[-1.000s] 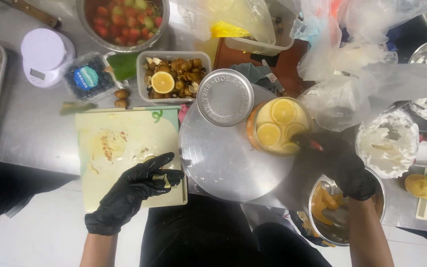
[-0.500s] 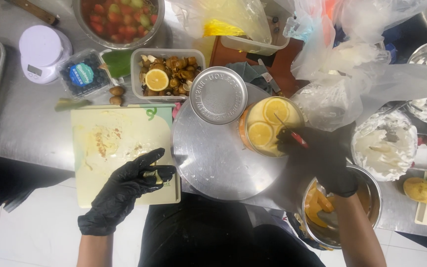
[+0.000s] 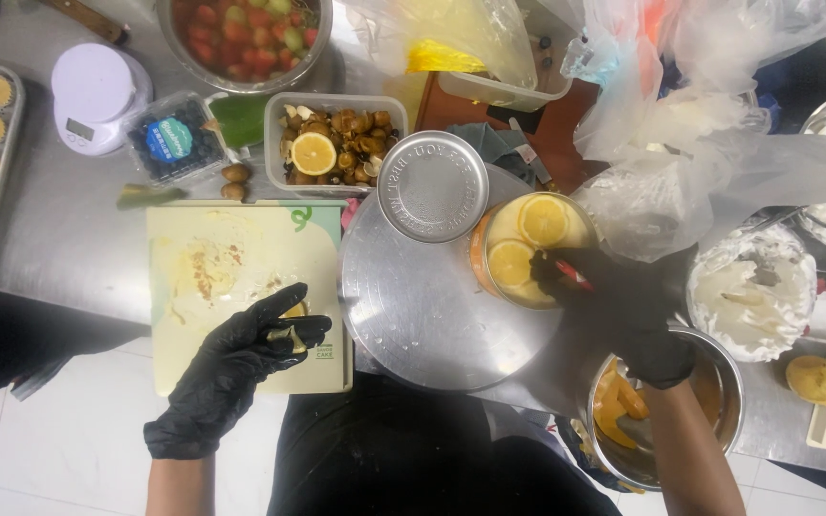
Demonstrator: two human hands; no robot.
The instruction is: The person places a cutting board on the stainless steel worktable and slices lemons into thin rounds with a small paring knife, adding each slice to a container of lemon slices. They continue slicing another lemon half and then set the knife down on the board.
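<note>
Left hand [image 3: 241,358] pinched a small fruit scrap [image 3: 291,334] over the pale cutting board [image 3: 241,277]. Right hand [image 3: 623,306] gripped a red-tipped tool [image 3: 574,277] against the lemon-topped cake [image 3: 528,250] on the round turntable [image 3: 423,315].

One head-worn camera looks straight down, close over the worktop: the left hand [image 3: 231,368] lies lower left, the right hand [image 3: 623,311] right of centre, the person's own torso between and below them
</note>
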